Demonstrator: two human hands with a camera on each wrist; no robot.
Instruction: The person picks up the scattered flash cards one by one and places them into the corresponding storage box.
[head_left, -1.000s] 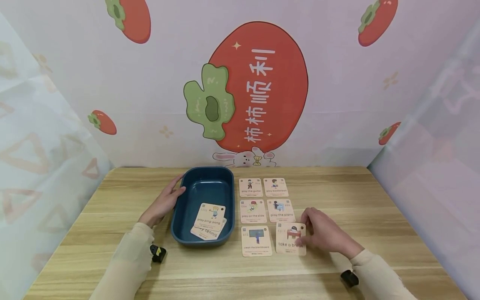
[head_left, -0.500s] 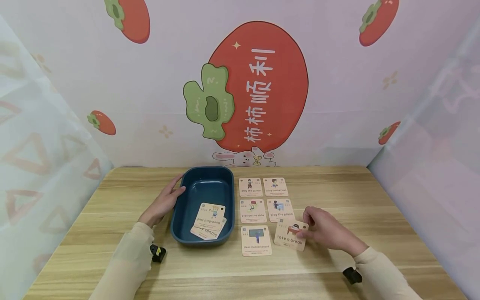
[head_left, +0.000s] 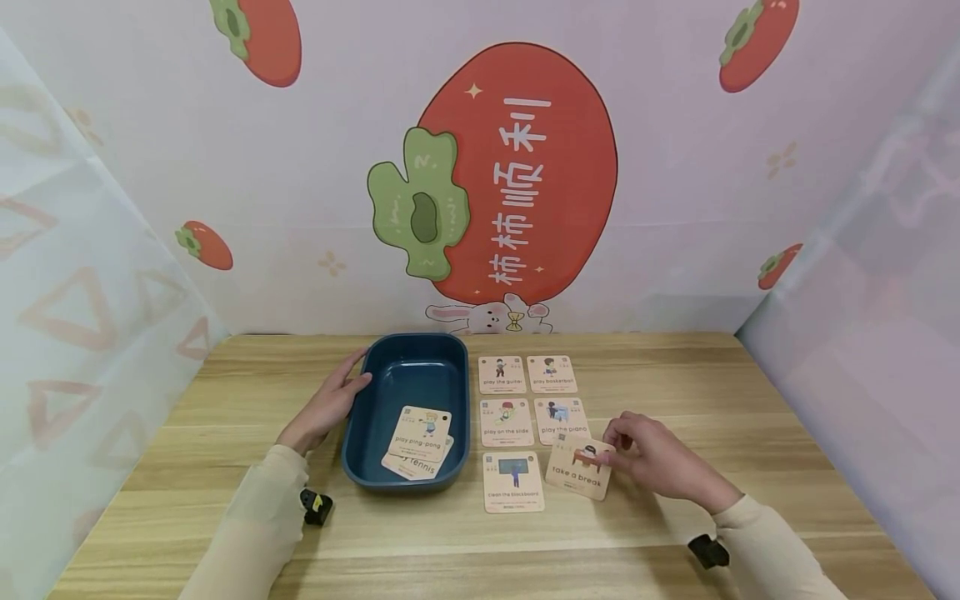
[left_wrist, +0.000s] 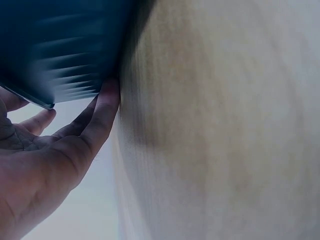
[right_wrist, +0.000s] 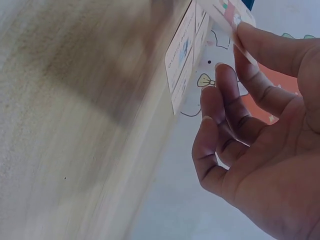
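My right hand (head_left: 663, 462) pinches the right edge of the "take a break" card (head_left: 576, 475) between thumb and a finger. In the right wrist view this card (right_wrist: 227, 12) is lifted and tilted, and the other fingers bend loosely below it. My left hand (head_left: 327, 406) rests at the left side of the dark blue tray (head_left: 352, 467). Its fairly straight fingers (left_wrist: 102, 107) touch the tray's outer wall in the left wrist view. Inside the tray, the "play ping-pong" card (head_left: 420, 433) overlaps a tennis card (head_left: 420, 468).
Right of the tray lie the "clean the blackboard" card (head_left: 513, 483), "play on the slide" card (head_left: 506, 422), "play the piano" card (head_left: 561, 419), guitar card (head_left: 502, 375) and basketball card (head_left: 552, 374). The wooden table (head_left: 420, 550) meets a printed backdrop (head_left: 660, 283) behind.
My right hand has picked the "take a break" card off the table by its right edge. The card has tilted and shifted slightly left and up. My left hand and the tray stay still.
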